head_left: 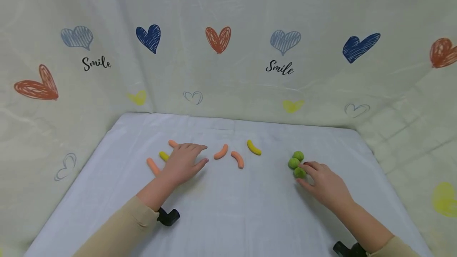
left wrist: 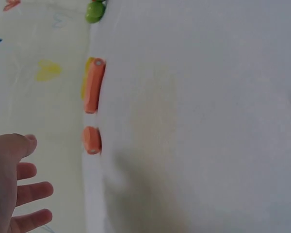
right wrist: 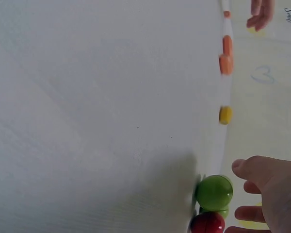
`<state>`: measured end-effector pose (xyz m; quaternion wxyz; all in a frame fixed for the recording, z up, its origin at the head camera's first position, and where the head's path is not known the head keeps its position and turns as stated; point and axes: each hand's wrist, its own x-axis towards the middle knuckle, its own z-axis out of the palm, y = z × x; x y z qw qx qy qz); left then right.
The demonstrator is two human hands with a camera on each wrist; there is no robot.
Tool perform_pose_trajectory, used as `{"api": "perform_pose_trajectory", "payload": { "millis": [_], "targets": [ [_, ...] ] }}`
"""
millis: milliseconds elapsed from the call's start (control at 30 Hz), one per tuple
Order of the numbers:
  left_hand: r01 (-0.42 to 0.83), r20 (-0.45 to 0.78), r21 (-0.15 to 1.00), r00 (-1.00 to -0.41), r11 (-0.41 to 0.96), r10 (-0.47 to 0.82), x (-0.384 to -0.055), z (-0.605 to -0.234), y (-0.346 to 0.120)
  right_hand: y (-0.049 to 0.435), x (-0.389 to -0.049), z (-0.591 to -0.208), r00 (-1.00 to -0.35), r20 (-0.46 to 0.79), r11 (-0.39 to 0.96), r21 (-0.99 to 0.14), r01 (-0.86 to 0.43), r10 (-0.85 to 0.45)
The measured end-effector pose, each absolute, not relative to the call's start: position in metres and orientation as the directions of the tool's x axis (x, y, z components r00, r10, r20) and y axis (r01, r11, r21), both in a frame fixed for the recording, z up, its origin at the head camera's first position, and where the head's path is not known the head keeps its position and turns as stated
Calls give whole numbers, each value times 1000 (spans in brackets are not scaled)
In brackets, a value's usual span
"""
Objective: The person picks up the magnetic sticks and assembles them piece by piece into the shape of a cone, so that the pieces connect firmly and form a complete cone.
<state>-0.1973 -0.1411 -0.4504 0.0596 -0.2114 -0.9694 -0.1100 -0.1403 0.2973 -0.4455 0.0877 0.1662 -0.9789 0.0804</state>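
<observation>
Toward the right edge of the surface (head_left: 246, 217), three green balls (head_left: 294, 163) sit clustered, long axis near-to-far, red ball (right wrist: 207, 223) adjoining, just left of the right hand (head_left: 326, 183) (nearer; fingers loosely parted). Left hand (head_left: 183, 163): fingers apart, beside orange sausage-shaped pieces (head_left: 153, 166).

Clustered green balls (head_left: 294, 163), curved orange pieces (head_left: 237, 160)
</observation>
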Motion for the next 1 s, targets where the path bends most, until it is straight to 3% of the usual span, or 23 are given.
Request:
{"api": "perform_pose_trajectory", "payload": {
  "millis": [200,500,1000],
  "targets": [
    [398,108,182,-917,899,384,-212,-453,-116,297,-139,-445,-947,145,944,-129,-304,-286],
    [373,62,138,-928,917,368,-230,-461,-86,294,-138,-447,-937,158,939,-102,-328,-310],
    [396,48,96,-918,913,393,-238,-474,-78,290,-137,-455,-945,170,946,-122,-302,-280]
  ]
}}
